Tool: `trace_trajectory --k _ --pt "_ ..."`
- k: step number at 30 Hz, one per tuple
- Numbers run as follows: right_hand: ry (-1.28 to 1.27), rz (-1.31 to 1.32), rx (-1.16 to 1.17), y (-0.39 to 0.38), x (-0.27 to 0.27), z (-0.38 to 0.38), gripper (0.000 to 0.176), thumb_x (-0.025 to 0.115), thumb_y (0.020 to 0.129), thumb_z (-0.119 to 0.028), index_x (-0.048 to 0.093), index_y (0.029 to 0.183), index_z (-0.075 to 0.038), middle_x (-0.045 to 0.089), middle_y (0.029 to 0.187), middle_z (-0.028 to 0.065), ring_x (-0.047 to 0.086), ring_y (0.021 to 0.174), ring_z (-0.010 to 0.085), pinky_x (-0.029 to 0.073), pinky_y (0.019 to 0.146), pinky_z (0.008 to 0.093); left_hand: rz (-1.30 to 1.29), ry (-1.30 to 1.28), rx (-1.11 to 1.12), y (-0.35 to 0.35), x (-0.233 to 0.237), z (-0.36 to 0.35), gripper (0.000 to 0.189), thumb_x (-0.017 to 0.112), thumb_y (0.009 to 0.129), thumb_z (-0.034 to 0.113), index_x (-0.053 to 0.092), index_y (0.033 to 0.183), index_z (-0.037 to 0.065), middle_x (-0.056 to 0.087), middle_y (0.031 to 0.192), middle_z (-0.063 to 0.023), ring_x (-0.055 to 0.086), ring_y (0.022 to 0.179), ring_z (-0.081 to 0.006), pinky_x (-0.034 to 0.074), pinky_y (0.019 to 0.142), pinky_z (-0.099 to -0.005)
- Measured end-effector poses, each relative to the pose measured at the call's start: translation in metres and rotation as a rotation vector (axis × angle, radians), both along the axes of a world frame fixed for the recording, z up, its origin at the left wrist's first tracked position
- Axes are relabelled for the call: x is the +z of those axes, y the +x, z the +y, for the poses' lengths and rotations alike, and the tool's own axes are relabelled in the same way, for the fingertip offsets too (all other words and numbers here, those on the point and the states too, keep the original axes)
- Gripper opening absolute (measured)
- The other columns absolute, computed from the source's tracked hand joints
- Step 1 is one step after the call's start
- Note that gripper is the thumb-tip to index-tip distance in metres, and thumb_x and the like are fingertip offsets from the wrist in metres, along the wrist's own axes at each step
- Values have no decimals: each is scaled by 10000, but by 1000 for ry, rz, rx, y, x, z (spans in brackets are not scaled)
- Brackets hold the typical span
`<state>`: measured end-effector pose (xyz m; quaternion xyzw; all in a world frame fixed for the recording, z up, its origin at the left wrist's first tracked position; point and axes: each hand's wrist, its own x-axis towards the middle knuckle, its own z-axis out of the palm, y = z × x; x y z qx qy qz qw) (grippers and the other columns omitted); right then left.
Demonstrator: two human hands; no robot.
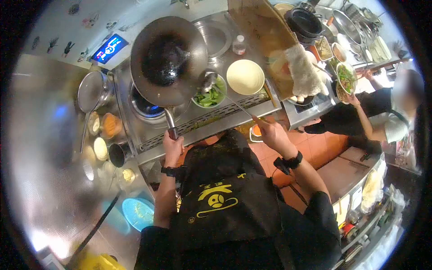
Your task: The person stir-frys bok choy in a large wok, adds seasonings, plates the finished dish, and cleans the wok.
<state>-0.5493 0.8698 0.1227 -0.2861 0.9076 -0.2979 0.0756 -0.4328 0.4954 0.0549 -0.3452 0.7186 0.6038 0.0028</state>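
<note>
My left hand (173,145) is closed round the handle of a large dark wok (153,49), raised and tilted over the stove. In my right hand (275,135) is the long thin handle of a ladle (209,81). The ladle's bowl is at the wok's right edge, over a bowl (206,106) of green leafy vegetables (211,96). To the right of the greens stands a cream-coloured bowl (245,77). Beneath the wok, part of the burner (146,108) shows, and the rest is hidden.
On the left counter are a round strainer (91,91), several small containers of ingredients and a blue basin (138,214). A small bottle (239,45) stands behind the cream bowl. A cardboard panel (258,31) borders the stove. Further right, another person (382,112) holds a dish of greens (345,77).
</note>
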Motion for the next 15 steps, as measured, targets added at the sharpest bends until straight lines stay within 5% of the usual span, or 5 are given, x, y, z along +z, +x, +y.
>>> trace_trajectory --k 7,10,15 --pt "10 -184 -44 3 -29 -25 563 607 816 -24 577 1366 -140 663 839 199 655 759 384 514 643 432 -30 3 13 -2 12 4 257 619 831 0 417 981 51 507 605 -46 519 417 -147 414 362 -299" --pt "-81 13 -31 13 -26 0 547 579 823 6 587 1356 -122 652 836 223 658 750 388 510 634 425 27 76 33 2 5 -9 257 626 831 -2 416 969 54 501 581 -50 513 407 -152 411 357 -300" --pt "-155 -198 -186 18 -42 14 449 534 931 -43 581 1370 -128 619 781 254 659 685 359 507 621 386 1 240 78 8 1 -35 238 632 839 19 436 970 56 511 591 -48 501 414 -147 428 375 -301"
